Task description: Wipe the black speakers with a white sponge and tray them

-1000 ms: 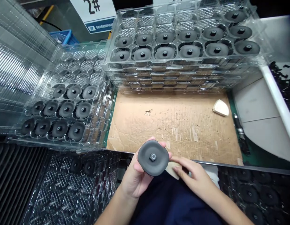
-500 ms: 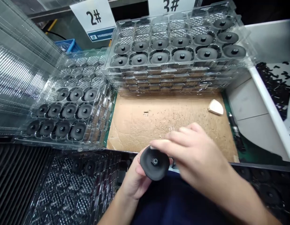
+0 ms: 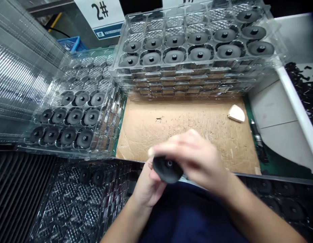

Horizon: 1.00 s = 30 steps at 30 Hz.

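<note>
My left hand [image 3: 150,189] grips a black round dished part [image 3: 168,170] from behind and below. A small hollow stub stands at the dish's centre. My right hand [image 3: 194,157], smeared by motion, has its fingers together and bent over the part's upper rim and right side. Its thumb is hidden. The part is tilted, its dished face towards me, above the near edge of a cardboard sheet [image 3: 181,131].
Stacked clear plastic trays [image 3: 169,72] with similar black parts stand at the back. Another tray stack [image 3: 95,141] is at left, a dark tray [image 3: 70,202] lower left. A white wedge-shaped block [image 3: 236,113] lies on the cardboard; a pen [image 3: 258,140] lies right of it.
My right hand has moved left across the top of the black part. The part has tipped, so its face looks narrower; my left hand keeps its hold. The view has shifted slightly.
</note>
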### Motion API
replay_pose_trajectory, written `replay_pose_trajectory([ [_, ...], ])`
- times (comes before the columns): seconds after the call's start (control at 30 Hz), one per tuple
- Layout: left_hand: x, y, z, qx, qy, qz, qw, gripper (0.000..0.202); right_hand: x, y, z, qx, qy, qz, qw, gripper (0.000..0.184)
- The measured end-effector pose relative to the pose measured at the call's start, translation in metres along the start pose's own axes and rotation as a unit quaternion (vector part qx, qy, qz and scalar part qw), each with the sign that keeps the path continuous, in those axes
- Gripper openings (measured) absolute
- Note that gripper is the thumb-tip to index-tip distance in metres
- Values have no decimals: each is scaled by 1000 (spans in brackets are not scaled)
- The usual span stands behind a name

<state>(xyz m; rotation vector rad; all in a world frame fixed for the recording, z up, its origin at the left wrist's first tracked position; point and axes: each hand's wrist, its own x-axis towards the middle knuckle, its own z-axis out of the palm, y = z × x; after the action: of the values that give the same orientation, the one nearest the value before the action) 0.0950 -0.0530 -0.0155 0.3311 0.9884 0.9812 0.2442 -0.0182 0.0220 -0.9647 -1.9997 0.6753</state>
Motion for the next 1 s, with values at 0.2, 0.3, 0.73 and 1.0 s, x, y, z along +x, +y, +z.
replay_pose_trajectory([
  [0.2, 6, 8, -8, -79, -39, -1, 996, 61, -57, 56, 18, -33, -12, 256, 966, 24],
  [0.3, 8, 8, -8, -83, -40, -9, 996, 60, -80, 62, 33, -3, -47, 267, 962, 21],
  [0.73, 1, 5, -5, -67, -53, -2, 996, 50, -5, -32, 13, 57, -46, 93, 993, 23],
  [1.0, -3, 9, -4, -69, -97, -23, 993, 46, -13, -27, 11, 40, 2, 54, 998, 24],
])
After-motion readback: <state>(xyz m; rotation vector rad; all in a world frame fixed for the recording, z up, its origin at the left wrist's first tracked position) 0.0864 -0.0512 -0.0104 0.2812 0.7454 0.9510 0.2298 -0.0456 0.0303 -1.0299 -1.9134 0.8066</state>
